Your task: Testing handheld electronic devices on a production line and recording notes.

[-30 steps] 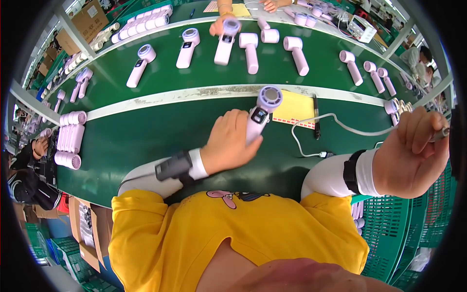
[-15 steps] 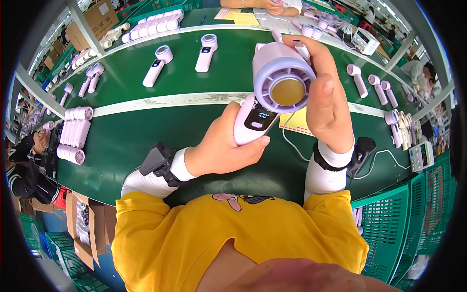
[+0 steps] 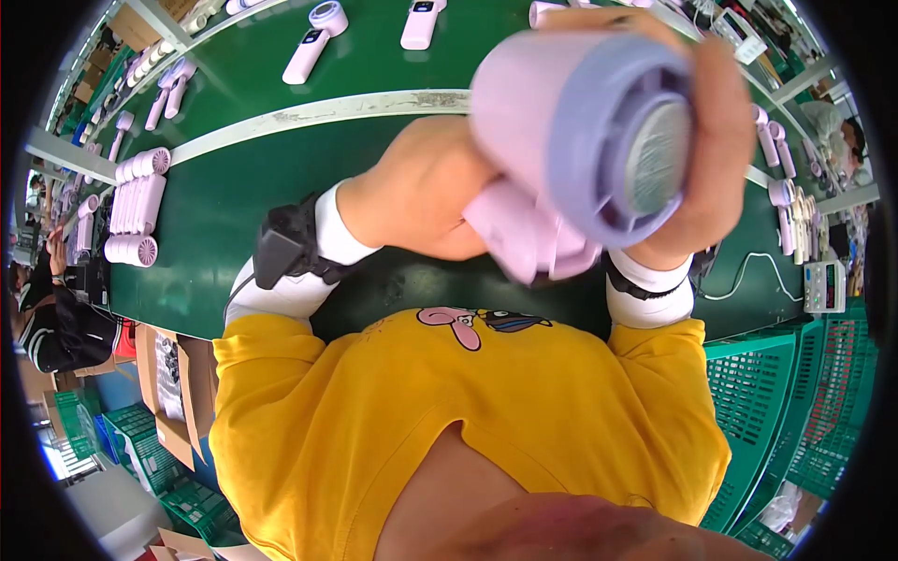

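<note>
A pale lilac handheld fan [image 3: 571, 150] with a round grilled head is raised close to the camera and fills the upper middle of the view. My left hand [image 3: 421, 196] grips its handle from the left. My right hand [image 3: 711, 140] wraps around the round head from the right and behind. The fan's lower handle is blurred. Both wrists wear white sleeves with black straps.
The green work table [image 3: 215, 206] lies below, with a pale strip running across it. Several more lilac fans [image 3: 136, 201] lie stacked at the left, others on the far belt [image 3: 313, 37] and at the right [image 3: 781, 178]. Green crates [image 3: 795, 411] stand at right, cardboard boxes [image 3: 173, 374] at left.
The fan has been lifted from the table up toward the camera. My right hand, empty a second ago at the right, now holds the fan's head.
</note>
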The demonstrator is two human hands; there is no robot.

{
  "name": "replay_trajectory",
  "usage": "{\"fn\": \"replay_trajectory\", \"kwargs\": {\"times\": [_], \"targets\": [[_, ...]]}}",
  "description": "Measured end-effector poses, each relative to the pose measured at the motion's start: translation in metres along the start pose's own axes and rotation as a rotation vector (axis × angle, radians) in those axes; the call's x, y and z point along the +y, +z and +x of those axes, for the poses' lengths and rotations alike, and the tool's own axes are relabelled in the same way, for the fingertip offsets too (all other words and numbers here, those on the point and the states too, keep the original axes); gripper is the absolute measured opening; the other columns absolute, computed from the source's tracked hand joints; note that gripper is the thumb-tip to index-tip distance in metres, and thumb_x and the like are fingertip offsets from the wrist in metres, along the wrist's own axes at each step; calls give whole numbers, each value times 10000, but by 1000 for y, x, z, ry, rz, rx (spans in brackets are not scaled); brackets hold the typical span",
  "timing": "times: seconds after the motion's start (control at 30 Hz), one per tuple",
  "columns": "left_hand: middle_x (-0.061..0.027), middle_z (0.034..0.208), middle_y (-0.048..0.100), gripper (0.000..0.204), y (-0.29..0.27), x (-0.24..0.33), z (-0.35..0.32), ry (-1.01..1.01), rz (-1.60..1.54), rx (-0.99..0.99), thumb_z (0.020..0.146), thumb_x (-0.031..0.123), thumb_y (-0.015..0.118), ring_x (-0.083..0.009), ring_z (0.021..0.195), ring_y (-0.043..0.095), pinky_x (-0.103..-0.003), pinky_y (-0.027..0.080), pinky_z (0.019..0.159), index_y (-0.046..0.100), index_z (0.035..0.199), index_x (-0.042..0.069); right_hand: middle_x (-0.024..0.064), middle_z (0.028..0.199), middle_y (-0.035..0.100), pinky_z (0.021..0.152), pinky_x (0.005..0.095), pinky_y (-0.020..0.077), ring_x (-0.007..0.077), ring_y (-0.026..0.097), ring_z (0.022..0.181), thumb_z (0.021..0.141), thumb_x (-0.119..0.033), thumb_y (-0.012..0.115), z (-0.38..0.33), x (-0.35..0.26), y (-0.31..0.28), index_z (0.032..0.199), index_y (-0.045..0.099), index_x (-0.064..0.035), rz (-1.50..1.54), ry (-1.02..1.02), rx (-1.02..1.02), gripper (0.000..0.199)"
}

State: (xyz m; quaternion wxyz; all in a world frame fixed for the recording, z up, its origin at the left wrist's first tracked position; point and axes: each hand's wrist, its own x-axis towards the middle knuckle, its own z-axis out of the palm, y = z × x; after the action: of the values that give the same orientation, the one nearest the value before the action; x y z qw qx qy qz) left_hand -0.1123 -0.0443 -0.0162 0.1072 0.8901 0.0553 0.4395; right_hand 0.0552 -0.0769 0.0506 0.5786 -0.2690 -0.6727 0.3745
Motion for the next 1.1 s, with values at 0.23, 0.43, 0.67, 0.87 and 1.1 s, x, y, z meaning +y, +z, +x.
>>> {"fn": "replay_trajectory", "kwargs": {"times": [0.23,0.43,0.67,0.87,1.1], "targets": [[-135,874,565,510,-11,51,10,-648,-1000,19,760,131,589,-164,619,585,-265,457,487,322,1179,20,144,921,576,746,284,425,184,544,793,928,-241,323,10,3,-10,943,504,57,-866,-737,128,349],[-179,747,570,357,-82,84,17,-623,-1312,280,796,243,558,-194,596,571,-236,441,490,413,991,-19,25,748,519,598,188,347,76,435,636,900,-258,440,2,-26,8,894,500,19,-85,-92,161,284],[-82,725,518,314,-55,128,-4,100,-569,958,678,152,687,-171,681,529,-293,487,576,404,776,60,103,862,571,720,251,407,149,513,761,925,-190,357,4,-14,0,895,531,43,-249,-255,149,292],[-93,901,485,335,-39,121,6,182,-157,800,762,184,545,-179,717,481,-320,410,608,391,1037,70,86,835,567,691,239,403,127,496,737,915,-178,395,1,-27,-7,862,546,40,-320,-270,104,270],[-114,852,503,439,-57,120,8,-449,-768,922,727,192,619,-226,689,536,-335,473,576,371,1052,30,66,826,566,670,217,389,101,484,723,900,-148,438,10,-28,-11,883,541,31,-346,-230,164,207]]}}
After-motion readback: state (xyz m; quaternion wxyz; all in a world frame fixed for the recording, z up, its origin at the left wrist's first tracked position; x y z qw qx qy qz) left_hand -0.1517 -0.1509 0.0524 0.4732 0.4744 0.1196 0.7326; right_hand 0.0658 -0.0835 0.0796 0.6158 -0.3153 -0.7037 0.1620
